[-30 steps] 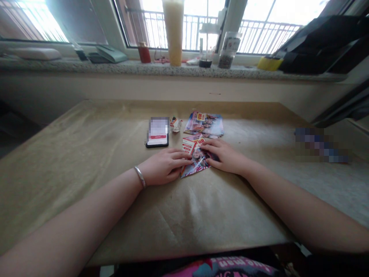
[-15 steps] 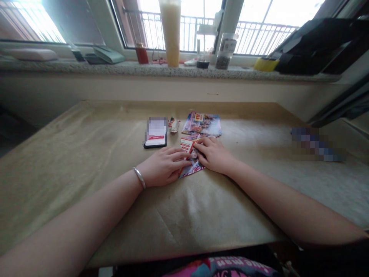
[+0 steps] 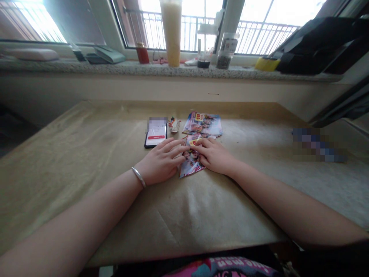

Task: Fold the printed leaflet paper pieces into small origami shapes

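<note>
A small colourful printed leaflet (image 3: 190, 161) lies on the table between my two hands, its lower corner pointing towards me. My left hand (image 3: 162, 159), with a silver bangle at the wrist, reaches over the leaflet's left side, fingers stretched and slightly apart. From the other side, my right hand (image 3: 215, 156) rests its fingertips on the leaflet, the index finger and thumb apart. Both hands' fingertips nearly meet near the top of the sheet. Just beyond lies a stack of similar leaflets (image 3: 209, 124). My left hand covers the leaflet's left edge in part.
A phone (image 3: 156, 137) with a lit screen lies left of the stack, beside a crumpled bit of printed paper (image 3: 174, 125). A blurred, colourful item (image 3: 317, 144) is at the table's right. Bottles and a tall yellowish container (image 3: 172, 38) stand on the windowsill (image 3: 115, 68).
The leaflet's white-and-red folded flap has gone from sight, and more of its picture side shows. My left hand has moved slightly up and away from me; my right hand is nearly still.
</note>
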Available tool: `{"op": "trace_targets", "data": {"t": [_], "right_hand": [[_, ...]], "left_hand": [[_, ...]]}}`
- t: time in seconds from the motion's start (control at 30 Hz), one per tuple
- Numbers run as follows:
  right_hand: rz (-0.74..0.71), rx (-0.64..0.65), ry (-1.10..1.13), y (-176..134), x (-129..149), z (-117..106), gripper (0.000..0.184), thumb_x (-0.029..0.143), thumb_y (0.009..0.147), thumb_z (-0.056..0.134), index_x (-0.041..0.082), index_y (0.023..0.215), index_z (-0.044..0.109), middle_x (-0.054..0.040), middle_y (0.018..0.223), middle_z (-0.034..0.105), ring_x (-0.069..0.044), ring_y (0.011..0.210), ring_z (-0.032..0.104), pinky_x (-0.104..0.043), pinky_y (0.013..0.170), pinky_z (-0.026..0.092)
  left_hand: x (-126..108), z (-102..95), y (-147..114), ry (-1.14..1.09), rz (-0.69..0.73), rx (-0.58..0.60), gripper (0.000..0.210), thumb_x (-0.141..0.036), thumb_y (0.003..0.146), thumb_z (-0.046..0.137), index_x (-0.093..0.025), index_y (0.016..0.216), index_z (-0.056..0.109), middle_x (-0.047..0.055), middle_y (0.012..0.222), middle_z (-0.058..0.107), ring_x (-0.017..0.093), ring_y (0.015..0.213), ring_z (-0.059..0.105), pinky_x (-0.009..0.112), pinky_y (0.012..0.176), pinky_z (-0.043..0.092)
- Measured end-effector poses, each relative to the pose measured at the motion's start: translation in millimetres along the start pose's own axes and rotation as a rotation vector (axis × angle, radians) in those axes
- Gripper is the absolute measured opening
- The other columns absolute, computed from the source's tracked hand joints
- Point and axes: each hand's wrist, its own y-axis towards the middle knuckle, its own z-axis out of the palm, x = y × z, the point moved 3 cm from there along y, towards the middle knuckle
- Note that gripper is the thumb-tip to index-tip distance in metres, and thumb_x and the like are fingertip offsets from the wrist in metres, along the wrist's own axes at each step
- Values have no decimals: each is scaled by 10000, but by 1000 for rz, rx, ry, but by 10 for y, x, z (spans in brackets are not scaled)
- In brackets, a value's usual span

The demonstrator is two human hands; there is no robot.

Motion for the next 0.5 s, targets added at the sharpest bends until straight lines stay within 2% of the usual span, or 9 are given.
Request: {"op": "trace_targets", "data": {"t": [0.1, 0.33, 0.5], "right_hand": [[-25, -12, 7, -6, -5, -8, 416, 210, 871, 446, 199, 1268, 571, -124, 1191, 547, -261, 1060, 458, -429, 933, 405], [-55, -46, 44, -23, -13, -27, 380, 197, 877, 456, 251, 1211, 629, -108, 1181, 570, -251, 1061, 478, -432, 924, 423], [-107, -73, 80, -35, -36, -32, 353, 194, 875, 479, 252, 1177, 652, -91, 1179, 601, -237, 1079, 503, -421, 951, 417]], "left_hand": [[28, 13, -8, 6, -42, 4, 287, -210, 837, 511, -216, 1106, 612, 32, 1312, 547, 257, 1329, 351, 478, 1143, 240], [75, 41, -11, 27, -149, 28, 384, -247, 871, 467, -182, 1234, 572, 55, 1256, 598, 295, 1318, 372, 529, 1116, 261], [96, 80, -28, -3, -160, 46, 389, -250, 889, 437, -173, 1244, 573, 49, 1294, 574, 270, 1328, 372, 500, 1119, 269]]}}
